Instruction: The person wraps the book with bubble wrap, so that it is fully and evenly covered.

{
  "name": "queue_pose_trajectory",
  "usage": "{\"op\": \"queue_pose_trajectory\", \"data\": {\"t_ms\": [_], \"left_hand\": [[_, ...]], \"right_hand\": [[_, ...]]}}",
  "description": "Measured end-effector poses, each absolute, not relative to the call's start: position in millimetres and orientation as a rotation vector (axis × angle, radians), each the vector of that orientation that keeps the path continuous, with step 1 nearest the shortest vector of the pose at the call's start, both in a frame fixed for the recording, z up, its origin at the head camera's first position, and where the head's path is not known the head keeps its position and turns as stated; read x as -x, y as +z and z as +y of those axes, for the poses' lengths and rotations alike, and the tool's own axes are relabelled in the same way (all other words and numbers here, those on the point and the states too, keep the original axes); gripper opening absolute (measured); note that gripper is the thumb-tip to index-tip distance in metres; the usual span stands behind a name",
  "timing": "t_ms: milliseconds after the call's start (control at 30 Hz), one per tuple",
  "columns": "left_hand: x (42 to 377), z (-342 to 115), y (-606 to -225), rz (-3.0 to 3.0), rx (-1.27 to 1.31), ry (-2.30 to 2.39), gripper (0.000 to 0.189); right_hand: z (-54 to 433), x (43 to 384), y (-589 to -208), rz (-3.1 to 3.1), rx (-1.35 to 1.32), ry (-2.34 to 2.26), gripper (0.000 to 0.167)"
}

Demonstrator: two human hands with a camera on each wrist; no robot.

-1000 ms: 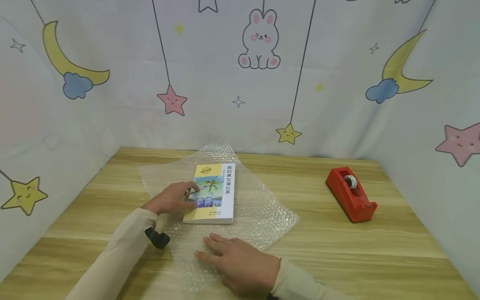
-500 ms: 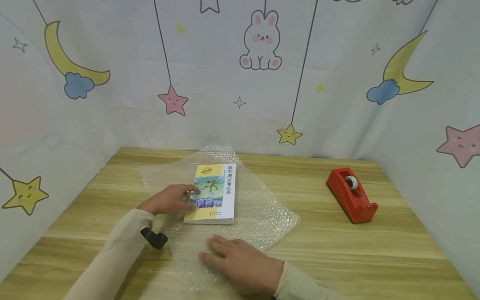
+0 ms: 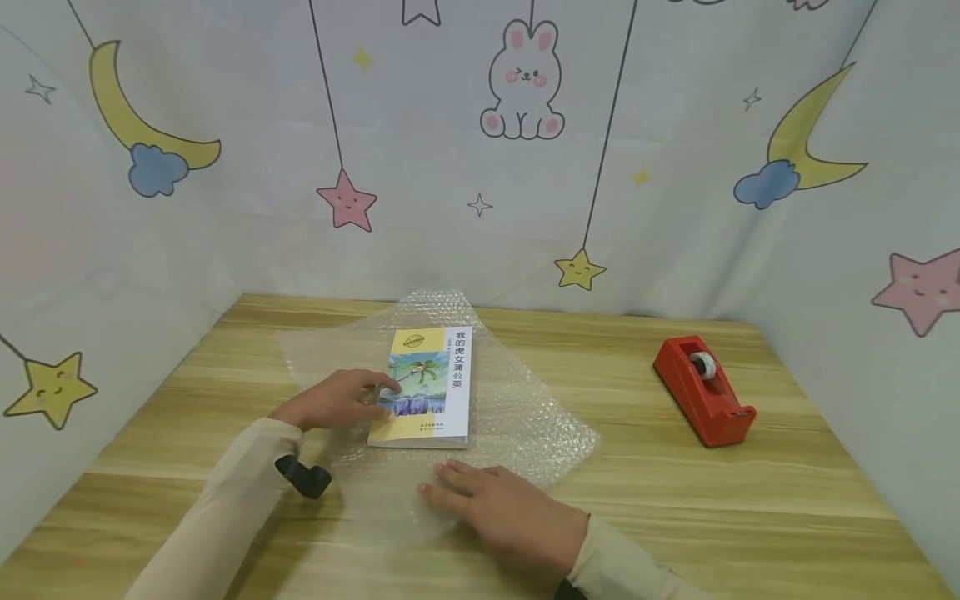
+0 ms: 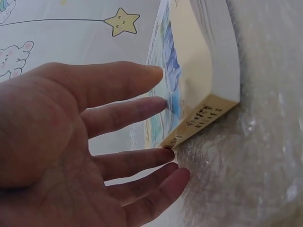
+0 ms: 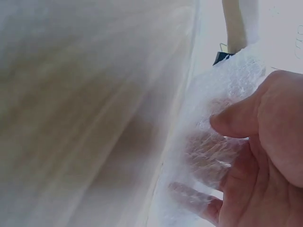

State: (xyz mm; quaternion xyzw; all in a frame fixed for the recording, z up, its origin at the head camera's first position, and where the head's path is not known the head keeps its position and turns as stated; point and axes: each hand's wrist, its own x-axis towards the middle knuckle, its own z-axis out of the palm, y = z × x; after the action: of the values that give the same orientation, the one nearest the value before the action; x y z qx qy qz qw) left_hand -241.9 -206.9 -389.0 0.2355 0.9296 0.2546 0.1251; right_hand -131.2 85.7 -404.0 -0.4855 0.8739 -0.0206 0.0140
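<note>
A paperback book (image 3: 459,417) with a yellow, white and blue cover lies face up on a sheet of bubble wrap (image 3: 517,408). My left hand (image 3: 336,400) is at its left side, thumb and index fingertips on the cover. In the left wrist view, the other fingers (image 4: 156,196) reach down by the book's spine (image 4: 194,118). Nearer to me, my right hand (image 3: 513,517) holds the near corner of the bubble wrap. In the right wrist view, the thumb (image 5: 236,118) is before the film (image 5: 208,151), and fingers show through it.
A red tape dispenser (image 3: 701,392) with a roll of clear tape stands to the right on the wood-grain table (image 3: 637,517). A white cloth (image 3: 450,167) with printed stars, moons and a rabbit hangs behind and along both sides.
My right hand has moved a little right and away from me, and the near corner of the bubble wrap has drawn in with it. The left hand and the book have hardly moved.
</note>
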Motion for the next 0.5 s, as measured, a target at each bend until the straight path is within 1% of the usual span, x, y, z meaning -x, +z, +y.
{"op": "queue_pose_trajectory", "data": {"t_ms": [333,500], "left_hand": [[241.8,-208.6,-390.1,2.654,-0.633,0.822,0.036],[241.8,-211.0,-387.4,2.629,-0.559,0.855,0.036]], "right_hand": [[87.8,141.3,-397.5,2.759,1.577,-0.175,0.074],[85.3,147.5,-388.2,2.772,1.467,-0.234,0.072]]}}
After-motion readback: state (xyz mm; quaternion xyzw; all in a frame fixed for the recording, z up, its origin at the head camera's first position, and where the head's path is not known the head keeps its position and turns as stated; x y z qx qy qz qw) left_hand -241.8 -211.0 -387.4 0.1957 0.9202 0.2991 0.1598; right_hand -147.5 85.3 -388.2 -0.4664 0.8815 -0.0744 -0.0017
